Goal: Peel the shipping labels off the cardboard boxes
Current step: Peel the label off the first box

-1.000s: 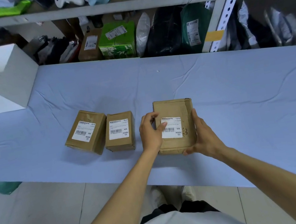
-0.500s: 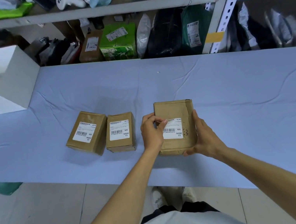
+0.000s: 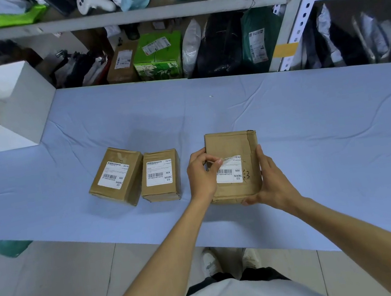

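Three brown cardboard boxes lie on the pale blue table (image 3: pixel 314 129), each with a white shipping label. My right hand (image 3: pixel 270 182) grips the right side and near corner of the right box (image 3: pixel 232 144). My left hand (image 3: pixel 201 175) pinches the upper left corner of that box's label (image 3: pixel 230 171), which is curled up and folded back off the cardboard. The lower part of the label still lies flat. The middle box (image 3: pixel 160 176) and the left box (image 3: pixel 117 177) lie side by side to the left, untouched, labels flat.
A white open box (image 3: pixel 16 104) stands at the table's far left. Behind the table, metal shelves (image 3: pixel 117 19) hold parcels, bags and a green carton (image 3: pixel 157 56). The table's near edge runs just below the boxes, with tiled floor beneath.
My left hand has lifted the label's upper left corner and pulled it back toward the right. The right hand and the box have stayed where they were.
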A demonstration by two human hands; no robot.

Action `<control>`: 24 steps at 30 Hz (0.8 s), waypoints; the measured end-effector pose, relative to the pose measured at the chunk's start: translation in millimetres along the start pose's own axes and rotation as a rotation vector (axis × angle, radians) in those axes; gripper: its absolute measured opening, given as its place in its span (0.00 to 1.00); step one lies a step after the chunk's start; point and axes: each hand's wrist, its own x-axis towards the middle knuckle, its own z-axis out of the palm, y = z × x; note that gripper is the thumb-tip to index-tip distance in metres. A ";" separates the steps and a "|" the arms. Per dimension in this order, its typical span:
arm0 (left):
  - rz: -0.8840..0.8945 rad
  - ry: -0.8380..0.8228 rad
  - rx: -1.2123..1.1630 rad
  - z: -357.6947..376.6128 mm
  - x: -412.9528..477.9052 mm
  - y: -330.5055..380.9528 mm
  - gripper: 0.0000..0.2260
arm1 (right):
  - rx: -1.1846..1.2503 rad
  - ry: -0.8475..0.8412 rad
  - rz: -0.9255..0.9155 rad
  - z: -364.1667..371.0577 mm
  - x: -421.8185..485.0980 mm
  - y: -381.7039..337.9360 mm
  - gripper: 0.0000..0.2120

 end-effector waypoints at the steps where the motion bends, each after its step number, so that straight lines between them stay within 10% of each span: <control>1: 0.005 0.000 -0.004 0.1 -0.7 -0.8 0.02 | -0.002 0.000 -0.001 0.1 -0.3 0.1 0.72; 24: 0.064 -0.053 -0.009 -8.3 -9.1 -5.9 0.03 | -0.020 -0.007 -0.034 2.2 3.5 -5.5 0.72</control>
